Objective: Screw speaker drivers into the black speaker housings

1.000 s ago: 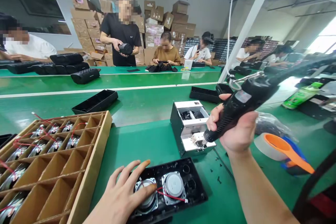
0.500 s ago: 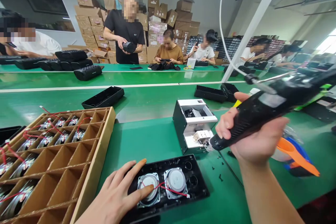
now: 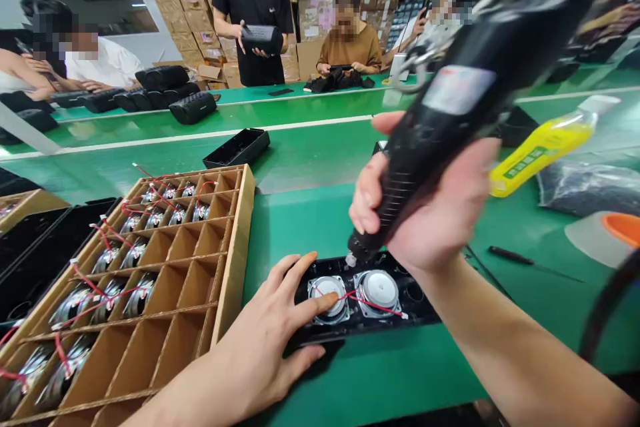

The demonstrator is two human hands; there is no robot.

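My right hand (image 3: pixel 430 213) is wrapped round a black electric screwdriver (image 3: pixel 415 167), tilted with its tip down at the far edge of a black speaker housing (image 3: pixel 420 310). Two round silver speaker drivers (image 3: pixel 379 289) with red wires lie inside that housing on the green bench. My left hand (image 3: pixel 270 327) rests over the housing's left end with its fingers spread. One of its fingertips touches the left driver (image 3: pixel 327 298), and the thumb lies by the near edge. Whether the screwdriver's tip touches a screw, I cannot tell.
A divided cardboard box (image 3: pixel 233 247) with several wired drivers stands at left. Behind it lies an empty black housing (image 3: pixel 237 149). To the right are a yellow bottle (image 3: pixel 545 147), a thin screwdriver (image 3: pixel 515 255) and an orange-and-white container (image 3: pixel 595 240). Co-workers sit and stand across the bench.
My right hand has brought the electric screwdriver from beside the small white-and-black machine to the housing's far edge. The left hand stays on the housing. The view has shifted.
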